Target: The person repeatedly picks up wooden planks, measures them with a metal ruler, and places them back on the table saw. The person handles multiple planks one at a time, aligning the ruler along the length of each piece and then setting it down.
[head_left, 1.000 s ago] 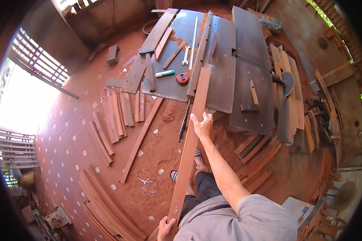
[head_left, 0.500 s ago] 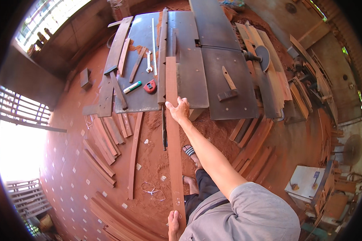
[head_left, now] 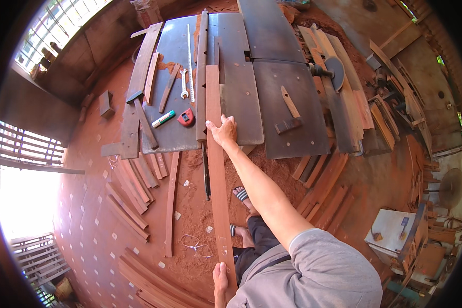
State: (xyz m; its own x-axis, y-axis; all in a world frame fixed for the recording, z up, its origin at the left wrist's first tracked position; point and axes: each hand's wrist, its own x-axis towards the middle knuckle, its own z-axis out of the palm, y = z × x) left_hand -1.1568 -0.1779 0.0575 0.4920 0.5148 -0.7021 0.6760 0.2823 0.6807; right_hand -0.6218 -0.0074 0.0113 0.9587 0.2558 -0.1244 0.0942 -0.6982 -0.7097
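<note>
A long reddish-brown wooden board (head_left: pixel 218 190) runs from my body up onto the dark metal machine table (head_left: pixel 238 92). Its left edge lies along a long straight fence (head_left: pixel 202 77). My right hand (head_left: pixel 224 131) grips the board near the table's front edge, thumb on top and fingers over the right side. Lower down, my left hand (head_left: pixel 220 277) is closed around the left edge of the board's near end. Just past the board's far end, a thin dark blade-like piece (head_left: pixel 217 51) stands in the table; its lower part is hidden.
Left of the fence lie a red tape measure (head_left: pixel 186 118), a marker (head_left: pixel 163 118), a wrench (head_left: pixel 184 84) and a steel ruler (head_left: pixel 191 64). A hammer (head_left: pixel 289 126) rests on the right panel, near a round disc (head_left: pixel 335 75). Stacked boards (head_left: pixel 159 280) lie on the dusty floor.
The board has slid slightly farther along the fence, toward the blade-like piece. Both hands have kept their grip on it and moved forward, while the view has shifted a little.
</note>
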